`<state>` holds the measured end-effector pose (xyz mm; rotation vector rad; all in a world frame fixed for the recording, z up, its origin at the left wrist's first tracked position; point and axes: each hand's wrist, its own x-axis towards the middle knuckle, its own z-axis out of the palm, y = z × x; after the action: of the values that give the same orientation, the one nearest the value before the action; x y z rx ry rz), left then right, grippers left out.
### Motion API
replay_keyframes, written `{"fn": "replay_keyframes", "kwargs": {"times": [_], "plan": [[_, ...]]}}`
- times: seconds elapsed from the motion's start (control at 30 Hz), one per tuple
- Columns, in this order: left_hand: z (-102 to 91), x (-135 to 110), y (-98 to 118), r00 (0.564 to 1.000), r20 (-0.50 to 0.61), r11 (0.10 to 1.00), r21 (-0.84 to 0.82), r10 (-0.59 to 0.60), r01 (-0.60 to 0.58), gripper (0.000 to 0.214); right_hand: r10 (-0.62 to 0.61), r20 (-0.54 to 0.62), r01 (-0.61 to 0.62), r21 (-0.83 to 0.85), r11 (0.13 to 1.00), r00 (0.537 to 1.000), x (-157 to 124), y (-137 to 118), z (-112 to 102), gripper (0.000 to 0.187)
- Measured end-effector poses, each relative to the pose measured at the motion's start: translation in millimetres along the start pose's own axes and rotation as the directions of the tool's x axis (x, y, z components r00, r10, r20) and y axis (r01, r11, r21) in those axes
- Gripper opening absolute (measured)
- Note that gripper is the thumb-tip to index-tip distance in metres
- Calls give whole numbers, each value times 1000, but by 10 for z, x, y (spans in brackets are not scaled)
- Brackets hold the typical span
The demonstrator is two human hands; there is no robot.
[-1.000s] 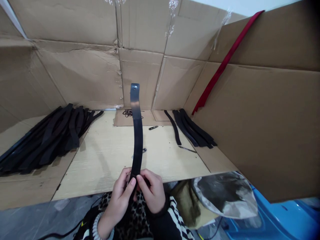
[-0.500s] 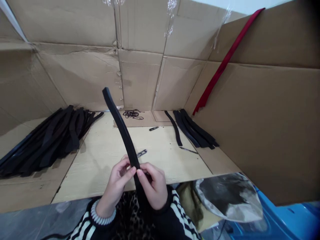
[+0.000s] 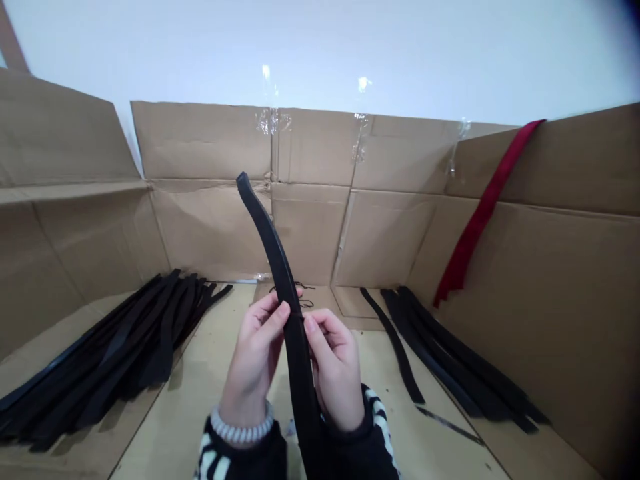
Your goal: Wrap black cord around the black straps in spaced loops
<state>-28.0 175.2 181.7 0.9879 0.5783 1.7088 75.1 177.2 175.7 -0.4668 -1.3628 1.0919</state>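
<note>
Black strap (image 3: pixel 283 293) arcs upward at frame centre, held mid-length between both hands: left hand (image 3: pixel 255 353) and right hand (image 3: pixel 336 373) pinch it closely. Similar straps (image 3: pixel 110 360) lie heaped lower left, another bunch (image 3: pixel 465 367) lower right.

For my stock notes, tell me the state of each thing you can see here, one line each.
Long black strap: curved, held upright in both hands.
Left hand: grip closed on the strap.
Right hand: grip closed on the strap.
Large heap of black straps: lying loosely overlapped.
Smaller group of black straps: lying fanned out.
Dark red fabric strip: lying slanted against the cardboard.
Brown cardboard wall: creased, seams taped.
</note>
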Motion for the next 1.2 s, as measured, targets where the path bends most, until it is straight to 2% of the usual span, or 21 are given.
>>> {"fn": "replay_keyframes", "kwargs": {"times": [0.07, 0.27, 0.43, 0.53, 0.7, 0.8, 0.93, 1.0, 1.1, 1.2], "plan": [[0, 45, -27, 1000, -30, 1000, -4, 7, -7, 32, 22, -14, -22, 22, 1000, 1000, 75, 61, -2, 28], [-105, 181, -46, 999, 42, 996, 89, -16, 12, 21, -22, -37, 18, -108, 994, 999, 219, 188, -87, 29], [-253, 263, -156, 996, 58, 992, 109, -72, 66, 22, -46, -17, 43, -154, 987, 999, 308, 348, -102, 34], [-305, 331, -226, 996, 21, 990, 113, -90, 87, 26, -4, -15, 3, -123, 992, 1000, 339, 457, -96, 36], [-321, 458, -267, 998, -46, 990, 134, -45, 51, 31, 68, -31, -70, -58, 996, 997, 385, 588, -79, 35], [-330, 503, -262, 997, -59, 987, 149, -46, 54, 33, 57, -29, -59, -60, 996, 998, 419, 614, -53, 35], [-389, 534, -248, 987, -151, 989, 125, -56, 75, 35, 26, -36, -28, -70, 997, 999, 447, 624, -37, 29], [-428, 546, -243, 990, -128, 992, 95, -67, 79, 31, 15, -36, -17, -59, 998, 999, 461, 646, -47, 24], [-445, 554, -252, 998, -4, 998, 28, -59, 59, 28, 10, -17, -10, -15, 1000, 1000, 503, 745, -60, 19], [-385, 554, -292, 998, -38, 999, -25, -48, 47, 26, 94, -15, -92, 92, 991, 995, 556, 923, -26, 25]]}}
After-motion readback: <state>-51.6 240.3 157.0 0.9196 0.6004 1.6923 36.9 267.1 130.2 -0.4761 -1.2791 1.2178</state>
